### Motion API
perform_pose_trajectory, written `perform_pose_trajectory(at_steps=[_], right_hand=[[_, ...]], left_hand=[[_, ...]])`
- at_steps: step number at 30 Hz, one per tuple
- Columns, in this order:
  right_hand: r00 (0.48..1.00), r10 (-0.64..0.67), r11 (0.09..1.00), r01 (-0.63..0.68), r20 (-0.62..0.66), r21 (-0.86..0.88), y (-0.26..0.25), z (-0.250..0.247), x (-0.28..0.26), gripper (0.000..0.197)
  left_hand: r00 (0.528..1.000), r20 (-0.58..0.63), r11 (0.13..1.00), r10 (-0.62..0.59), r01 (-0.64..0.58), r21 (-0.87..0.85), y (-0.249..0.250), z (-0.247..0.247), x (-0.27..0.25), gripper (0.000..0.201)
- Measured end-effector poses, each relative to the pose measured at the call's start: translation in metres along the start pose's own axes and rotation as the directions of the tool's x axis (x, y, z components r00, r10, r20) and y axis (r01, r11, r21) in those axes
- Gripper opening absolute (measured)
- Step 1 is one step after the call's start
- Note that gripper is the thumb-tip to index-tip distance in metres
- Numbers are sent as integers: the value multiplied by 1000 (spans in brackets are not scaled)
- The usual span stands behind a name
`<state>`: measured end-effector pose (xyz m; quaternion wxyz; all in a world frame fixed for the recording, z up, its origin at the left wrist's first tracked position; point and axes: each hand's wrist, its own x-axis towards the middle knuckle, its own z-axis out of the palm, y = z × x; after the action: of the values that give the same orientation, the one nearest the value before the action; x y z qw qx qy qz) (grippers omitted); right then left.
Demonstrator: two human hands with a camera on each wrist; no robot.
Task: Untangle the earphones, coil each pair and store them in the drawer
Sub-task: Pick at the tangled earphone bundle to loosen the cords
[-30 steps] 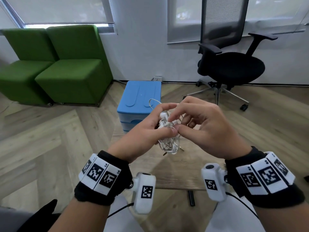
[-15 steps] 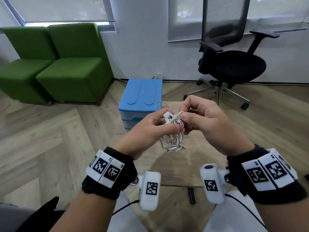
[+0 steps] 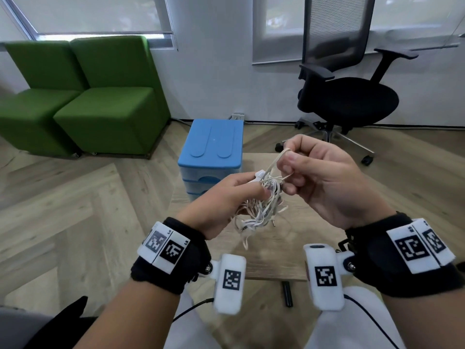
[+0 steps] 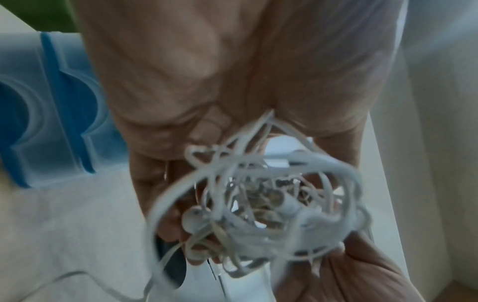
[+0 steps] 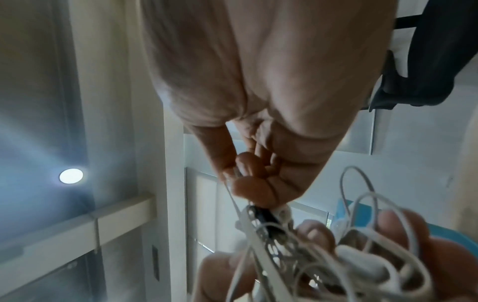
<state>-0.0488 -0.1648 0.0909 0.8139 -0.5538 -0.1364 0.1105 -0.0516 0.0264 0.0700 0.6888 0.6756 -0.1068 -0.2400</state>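
Tangled white earphones [image 3: 261, 205] — bundle gripped in left hand [image 3: 221, 200], held above the bench [image 3: 271, 258]; right hand [image 3: 324, 180], just beside, pinched one strand drawn up from the bundle — blue drawer unit [image 3: 212, 147] at far edge.

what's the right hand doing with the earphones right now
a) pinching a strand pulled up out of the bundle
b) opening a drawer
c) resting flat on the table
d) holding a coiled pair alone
a: the right hand pinches a taut strand drawn up from the tangled earphones that the left hand grips.
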Motion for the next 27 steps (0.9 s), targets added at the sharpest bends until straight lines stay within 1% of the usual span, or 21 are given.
perform_pose_trajectory(at_steps=[2, 4, 7, 8, 9, 10, 11, 13, 15, 17, 20, 23, 25, 27], right_hand=[[999, 20, 1000, -21, -40, -14, -1, 0, 1, 7], [993, 26, 996, -35, -111, -83, 0, -1, 3, 6], [987, 32, 988, -55, -160, -141, 5, -1, 4, 4], [986, 39, 988, -62, -160, -143, 6, 1, 4, 5], [987, 47, 988, -69, -156, -139, 6, 2, 4, 7], [988, 51, 989, -71, -147, -131, 6, 3, 3, 8], [989, 46, 990, -64, -138, -127, 6, 4, 3, 9], [989, -5, 989, -17, -149, -144, 3, 4, 4, 7], [977, -82, 983, 46, -198, -180, 0, -1, 7, 3], [958, -159, 968, 103, -239, -231, -4, -7, 10, 3], [925, -261, 937, 174, -276, -303, -5, -11, 14, 9], [912, -314, 920, 224, -262, -321, 0, -12, 14, 13], [929, -302, 921, 227, -212, -316, 5, -15, 12, 13], [953, -263, 925, 205, -148, -320, 8, -19, 9, 10]], left_hand=[[1000, 6, 1000, 18, -18, -13, 1, 1, 3, 45], [999, 10, 997, 46, -46, -67, 3, 2, 4, 43], [997, 16, 981, 79, -75, -178, 4, 6, 5, 55], [996, 16, 982, 85, -81, -172, 2, 7, 6, 60], [995, 15, 988, 94, -92, -126, 1, 8, 7, 66], [993, 12, 992, 116, -115, -61, -1, 10, 8, 67], [991, 6, 991, 137, -137, -12, -3, 11, 9, 64], [988, -10, 988, 156, -156, 6, -5, 11, 10, 51], [988, -8, 988, 155, -155, 10, -7, 9, 11, 39], [992, -2, 990, 129, -129, 53, -8, 7, 10, 33], [995, 35, 992, 95, -98, 81, -6, 7, 10, 26], [996, 41, 995, 81, -83, 62, -3, 7, 10, 32], [998, 21, 998, 65, -65, 11, -2, 5, 9, 35], [999, 6, 997, 52, -51, -58, 0, 4, 8, 39]])
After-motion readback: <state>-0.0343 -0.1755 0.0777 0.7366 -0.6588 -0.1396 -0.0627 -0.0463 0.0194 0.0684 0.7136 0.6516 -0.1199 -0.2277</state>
